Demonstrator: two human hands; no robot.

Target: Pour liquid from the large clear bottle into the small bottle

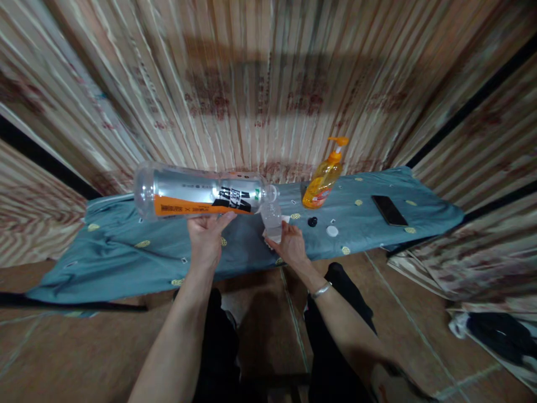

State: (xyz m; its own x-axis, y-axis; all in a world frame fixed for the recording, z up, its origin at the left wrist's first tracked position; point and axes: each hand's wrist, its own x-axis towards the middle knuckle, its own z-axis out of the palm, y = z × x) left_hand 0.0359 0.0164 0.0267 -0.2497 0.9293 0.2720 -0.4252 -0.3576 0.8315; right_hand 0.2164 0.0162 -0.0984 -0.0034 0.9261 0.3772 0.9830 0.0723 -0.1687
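A large clear plastic bottle (188,190) with a silver and orange label lies on its side in the air, its neck pointing right. My left hand (206,232) grips it from below, fingers partly hidden behind it. Under its mouth stands a small clear bottle (272,221), nearly upright, with liquid in its lower part. My right hand (292,243) closes around the small bottle's lower end. Something pale, perhaps a tissue, shows beside that hand. Right of it on the cloth are a small black cap (312,221) and a white cap (332,230).
An orange pump bottle (323,178) with yellow liquid stands at the back of the narrow table, covered by a teal cloth (138,260). A dark phone (389,210) lies at the right. Striped curtains (251,84) hang close behind the table.
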